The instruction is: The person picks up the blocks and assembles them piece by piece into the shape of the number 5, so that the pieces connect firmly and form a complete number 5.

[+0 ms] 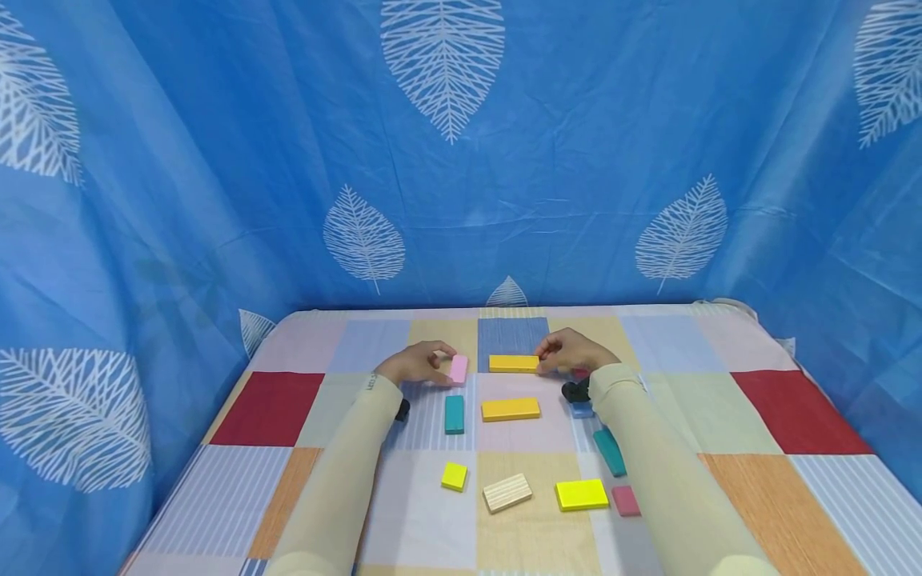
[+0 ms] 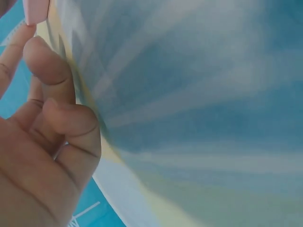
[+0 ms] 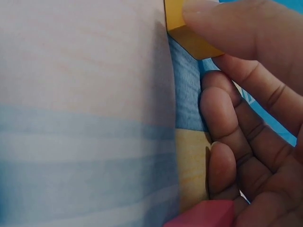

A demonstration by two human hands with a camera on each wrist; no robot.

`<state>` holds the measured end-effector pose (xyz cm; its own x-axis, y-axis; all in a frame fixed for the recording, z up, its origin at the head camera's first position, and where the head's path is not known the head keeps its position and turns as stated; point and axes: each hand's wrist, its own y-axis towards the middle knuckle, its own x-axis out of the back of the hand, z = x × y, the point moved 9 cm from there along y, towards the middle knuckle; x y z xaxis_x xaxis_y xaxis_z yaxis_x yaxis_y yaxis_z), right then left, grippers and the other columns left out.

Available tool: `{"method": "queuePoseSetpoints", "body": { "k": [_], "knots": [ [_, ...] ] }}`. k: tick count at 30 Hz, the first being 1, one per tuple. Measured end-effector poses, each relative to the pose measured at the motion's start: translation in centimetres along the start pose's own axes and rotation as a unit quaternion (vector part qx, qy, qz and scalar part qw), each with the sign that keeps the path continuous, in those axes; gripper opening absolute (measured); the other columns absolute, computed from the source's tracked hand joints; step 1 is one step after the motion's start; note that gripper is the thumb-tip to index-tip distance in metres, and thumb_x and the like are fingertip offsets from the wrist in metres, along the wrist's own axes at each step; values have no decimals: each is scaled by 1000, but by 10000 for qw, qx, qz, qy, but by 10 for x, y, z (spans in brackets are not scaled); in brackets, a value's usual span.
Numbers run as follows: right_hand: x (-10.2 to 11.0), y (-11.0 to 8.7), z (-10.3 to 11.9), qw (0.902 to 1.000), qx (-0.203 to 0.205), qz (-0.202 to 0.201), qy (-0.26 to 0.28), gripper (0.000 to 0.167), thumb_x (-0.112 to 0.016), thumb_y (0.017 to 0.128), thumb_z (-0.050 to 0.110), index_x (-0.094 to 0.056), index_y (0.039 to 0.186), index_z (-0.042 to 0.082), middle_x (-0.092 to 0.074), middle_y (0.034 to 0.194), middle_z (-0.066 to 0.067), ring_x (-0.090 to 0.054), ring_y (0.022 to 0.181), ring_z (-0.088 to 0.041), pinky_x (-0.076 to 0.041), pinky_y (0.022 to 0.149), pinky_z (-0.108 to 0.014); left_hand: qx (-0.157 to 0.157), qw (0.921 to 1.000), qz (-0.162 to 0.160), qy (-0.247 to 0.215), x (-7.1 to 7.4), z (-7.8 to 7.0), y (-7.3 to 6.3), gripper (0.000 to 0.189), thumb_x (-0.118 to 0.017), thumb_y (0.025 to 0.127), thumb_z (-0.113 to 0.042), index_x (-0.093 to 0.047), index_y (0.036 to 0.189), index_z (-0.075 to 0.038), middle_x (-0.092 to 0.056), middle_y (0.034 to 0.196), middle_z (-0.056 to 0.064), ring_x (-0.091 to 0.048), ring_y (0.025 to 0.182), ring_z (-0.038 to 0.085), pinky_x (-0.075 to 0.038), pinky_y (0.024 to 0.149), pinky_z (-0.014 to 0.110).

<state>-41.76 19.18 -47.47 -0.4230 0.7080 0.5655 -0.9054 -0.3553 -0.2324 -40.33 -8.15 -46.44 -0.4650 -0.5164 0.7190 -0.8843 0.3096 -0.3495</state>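
Observation:
At the far side of the table my left hand point(image 1: 418, 363) pinches a pink block point(image 1: 458, 369) between thumb and fingers. The left wrist view catches just the end of that pink block point(image 2: 36, 10), with a fingertip against it. My right hand point(image 1: 574, 352) pinches the right end of a long orange-yellow block point(image 1: 514, 364); in the right wrist view the thumb lies on one side of this block point(image 3: 182, 30) and a finger on the other. A second orange-yellow block point(image 1: 511, 410) lies nearer, beside an upright-lying teal block point(image 1: 454, 414). Close by the right hand's curled fingers is a red block point(image 3: 203, 215).
Nearer lie a small yellow block point(image 1: 454, 477), a ridged wooden block point(image 1: 507, 493), a bright yellow block point(image 1: 582, 495) and a dark pink block point(image 1: 626, 501). A teal block point(image 1: 609, 452) and a blue block point(image 1: 582, 410) lie by the right sleeve. Blue curtains point(image 1: 446, 224) surround the patchwork-covered table.

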Motion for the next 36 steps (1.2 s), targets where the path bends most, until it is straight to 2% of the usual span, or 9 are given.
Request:
{"method": "queuePoseSetpoints", "body": {
  "k": [6, 12, 21, 29, 36],
  "knots": [
    [-1, -1, 1, 10000, -5, 19, 11, 23, -82, 91, -1, -73, 111, -6, -69, 95, -7, -56, 86, -20, -51, 80, -29, -8, 10000, 13, 45, -4, -3, 5, 59, -89, 92, -22, -64, 145, -17, -64, 126, 12, -55, 114, 29, -47, 108, 46],
    [-1, -1, 1, 10000, -48, 28, 5, 23, -83, 91, 0, -73, 111, -6, -68, 95, -7, -56, 87, -20, -50, 81, -29, 76, 10000, 57, 13, -9, -7, 8, 60, -90, 91, -25, -64, 144, -19, -65, 127, 11, -56, 116, 29, -47, 111, 48],
    [1, 0, 2, 10000, -18, 18, -34, 24, -83, 91, 0, -73, 112, -7, -69, 96, -8, -56, 88, -19, -50, 82, -28, -44, 9998, 162, -103, -15, -18, 11, 56, -90, 91, -24, -64, 140, -18, -59, 108, 7, -53, 107, 25, -45, 96, 40],
    [0, -2, 1, 10000, -74, 30, 4, 24, -82, 91, 0, -73, 113, -6, -69, 95, -8, -56, 88, -20, -50, 84, -29, -34, 9999, 166, 30, -19, -24, 13, 54, -90, 91, -23, -64, 139, -19, -63, 118, 9, -55, 111, 27, -47, 104, 44],
    [0, -1, 0, 9999, -141, 24, -6, 24, -82, 92, 1, -73, 113, -5, -68, 95, -7, -56, 88, -19, -50, 84, -29, -69, 9997, 193, -97, -20, -27, 13, 55, -90, 91, -24, -62, 138, -17, -58, 105, 8, -53, 100, 24, -43, 92, 39]
  ]
}}
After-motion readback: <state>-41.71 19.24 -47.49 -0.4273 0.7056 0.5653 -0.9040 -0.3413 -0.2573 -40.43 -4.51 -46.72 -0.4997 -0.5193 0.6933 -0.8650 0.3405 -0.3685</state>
